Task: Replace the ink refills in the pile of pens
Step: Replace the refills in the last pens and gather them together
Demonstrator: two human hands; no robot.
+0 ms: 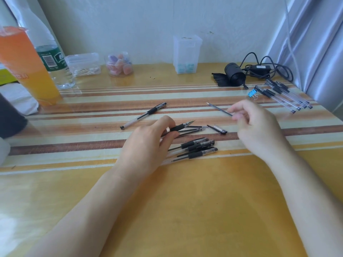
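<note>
My left hand [148,143] grips an uncapped pen barrel [181,127] by its black grip, tip pointing right. My right hand [254,125] pinches a thin ink refill [219,109] held above the table, its tip pointing up-left. Loose refills [193,130] lie beside the barrel. A pen cap [217,129] lies to their right. Three capped pens [196,148] lie just below my left hand's fingers. One capped pen [144,115] lies apart to the upper left. A pile of clear pens [284,95] lies at the far right.
A striped table [167,201] holds an orange drink bottle [26,67], a water bottle [55,64], a cotton swab box [83,64], a jar [119,64], a clear box [186,54], a black device with cable [234,74] and a blue binder clip [252,94].
</note>
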